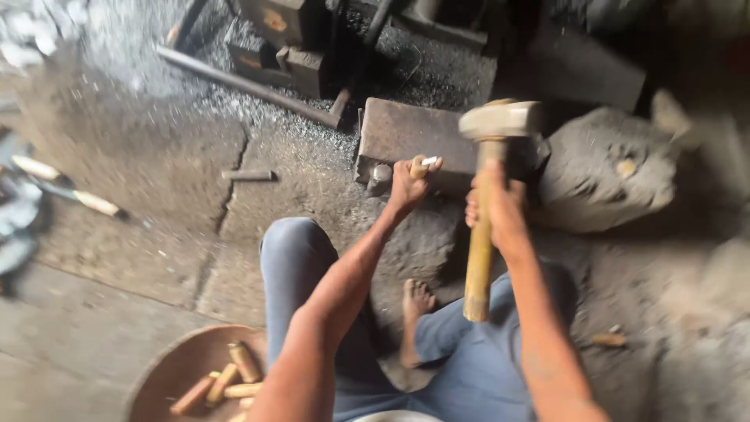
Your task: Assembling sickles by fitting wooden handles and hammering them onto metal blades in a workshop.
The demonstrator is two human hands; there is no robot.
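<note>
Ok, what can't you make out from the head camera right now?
- Small piece in the left hand: mostly hidden by the fingers.
- Anvil block face: its right part is behind the hammer and right hand.
- Bowl of wooden pieces: cut off by the bottom edge.
- Right side of the floor: motion-blurred.

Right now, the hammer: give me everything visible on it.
The hammer has a blocky, pale, dusty head, likely metal, on a long yellowish wooden handle. It is raised, handle near vertical, head uppermost and lying crosswise, above the right end of the flat dark anvil block. The right hand grips the handle around its upper part; the lower end hangs free above the knee. The head looks slightly blurred. Nothing else touches it.
</note>
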